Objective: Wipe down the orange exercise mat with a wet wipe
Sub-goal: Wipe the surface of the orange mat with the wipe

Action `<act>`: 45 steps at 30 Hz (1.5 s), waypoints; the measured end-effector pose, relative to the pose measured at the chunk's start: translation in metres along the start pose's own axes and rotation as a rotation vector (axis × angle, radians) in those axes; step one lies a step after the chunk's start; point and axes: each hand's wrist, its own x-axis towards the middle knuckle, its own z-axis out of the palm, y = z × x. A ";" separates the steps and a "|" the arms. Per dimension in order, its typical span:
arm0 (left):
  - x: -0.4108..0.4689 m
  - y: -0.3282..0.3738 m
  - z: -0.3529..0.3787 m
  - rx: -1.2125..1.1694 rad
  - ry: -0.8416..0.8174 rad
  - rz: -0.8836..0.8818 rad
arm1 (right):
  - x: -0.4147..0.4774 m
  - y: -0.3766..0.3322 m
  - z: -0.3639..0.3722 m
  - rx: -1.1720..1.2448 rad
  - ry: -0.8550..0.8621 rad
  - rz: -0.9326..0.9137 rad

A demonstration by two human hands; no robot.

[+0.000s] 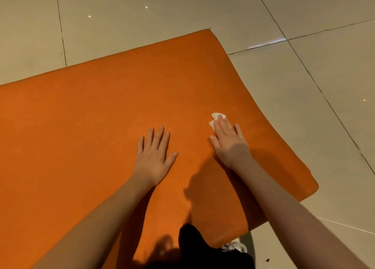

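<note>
The orange exercise mat [97, 114] lies flat on a tiled floor and fills most of the view. My left hand [154, 153] rests palm down on the mat near its middle, fingers straight and spread. My right hand [229, 141] lies flat further right, its straight fingers pressing a small white wet wipe [216, 116] onto the mat. Only the wipe's far edge shows beyond the fingertips; the remainder is hidden under the hand.
Glossy beige floor tiles [304, 82] with dark grout lines surround the mat at the back and right. The mat's right end [312, 179] runs close to my right hand. My dark-clothed knee [192, 242] and a white shoe [235, 246] sit at the bottom.
</note>
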 end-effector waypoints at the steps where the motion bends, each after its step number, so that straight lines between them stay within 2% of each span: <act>1: -0.001 0.000 0.001 -0.003 0.009 0.000 | -0.001 -0.009 0.004 0.041 0.042 0.032; 2: -0.002 0.000 0.004 -0.013 0.023 0.001 | -0.003 -0.019 0.008 0.065 0.045 0.015; 4: -0.003 -0.001 0.007 -0.030 0.056 0.009 | -0.011 -0.030 0.011 0.056 -0.024 -0.133; 7: -0.002 -0.003 0.009 -0.037 0.084 0.016 | -0.008 -0.014 -0.001 -0.012 -0.058 -0.306; 8: -0.002 -0.003 0.009 -0.035 0.087 0.016 | -0.001 -0.004 -0.004 -0.025 -0.019 -0.289; 10: -0.003 -0.003 0.010 -0.038 0.099 0.022 | 0.016 0.010 -0.005 -0.057 0.033 -0.138; 13: -0.003 -0.003 0.011 -0.064 0.122 0.027 | 0.028 -0.007 0.001 -0.006 0.059 0.058; 14: -0.003 -0.003 0.011 -0.071 0.128 0.028 | 0.025 -0.019 0.005 0.030 0.068 0.037; 16: -0.002 -0.003 0.011 -0.072 0.130 0.031 | 0.014 -0.034 0.011 0.051 0.039 -0.115; 19: -0.001 -0.003 0.011 -0.055 0.145 0.026 | 0.015 -0.021 0.003 -0.016 0.008 -0.269; 21: 0.000 -0.002 0.012 -0.045 0.156 0.030 | 0.030 -0.005 0.000 -0.024 0.087 -0.200; 24: -0.001 -0.003 0.013 -0.057 0.171 0.040 | 0.046 -0.011 0.000 0.051 0.140 0.007; 26: 0.001 -0.004 0.011 -0.069 0.203 0.058 | 0.044 -0.029 0.003 0.087 0.130 0.014; 30: 0.028 -0.014 -0.002 -0.078 0.283 0.059 | 0.022 -0.032 0.006 0.053 0.042 -0.283; 32: 0.046 -0.025 -0.009 -0.046 0.282 0.006 | 0.027 -0.017 0.001 -0.043 0.017 -0.357; 34: 0.055 -0.034 -0.009 -0.020 0.248 -0.022 | 0.045 -0.004 -0.008 -0.106 0.024 -0.297; 36: 0.055 -0.035 -0.006 0.017 0.245 -0.021 | 0.063 -0.002 -0.013 -0.080 0.080 -0.123; 38: 0.054 -0.034 -0.003 0.031 0.249 -0.029 | 0.068 -0.015 -0.010 -0.026 0.126 -0.030; 39: 0.053 -0.034 -0.003 0.033 0.251 -0.031 | 0.066 -0.025 -0.005 0.009 0.129 -0.048; 41: 0.054 -0.034 -0.003 0.039 0.257 -0.032 | 0.057 -0.039 0.002 0.040 0.095 -0.214; 43: 0.054 -0.035 -0.003 0.040 0.259 -0.024 | 0.056 -0.033 0.001 -0.030 0.042 -0.373; 45: 0.053 -0.035 -0.003 0.040 0.253 -0.022 | 0.070 -0.018 -0.007 -0.070 0.077 -0.374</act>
